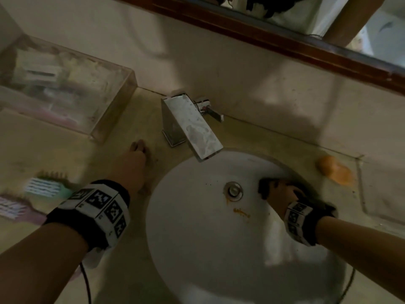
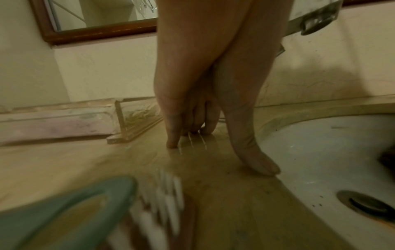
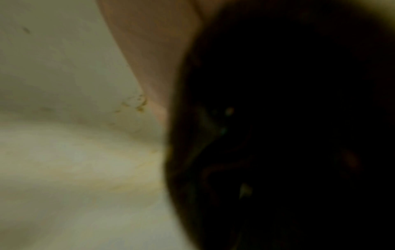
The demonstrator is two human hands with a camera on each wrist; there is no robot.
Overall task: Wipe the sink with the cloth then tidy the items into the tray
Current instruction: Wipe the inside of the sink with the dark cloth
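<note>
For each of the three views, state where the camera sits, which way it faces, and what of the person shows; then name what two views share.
Head: above, looking down at the sink, faucet and tray; both forearms show.
Left wrist: low over the counter, looking along the left hand, fingertips pressing the countertop.
Right wrist: inside the basin, blurred; the dark cloth fills it, beside the right hand.
Shared: head and left wrist both show the drain and green brush.

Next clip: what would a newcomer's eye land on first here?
Probably the white sink, with orange-brown stains just below its drain, and the right hand pressing a dark cloth against the basin's right wall. The left hand rests with straight fingers on the wet counter left of the sink. Behind it, at far left, stands a clear tray, and an orange soap bar lies right of the sink.
</note>
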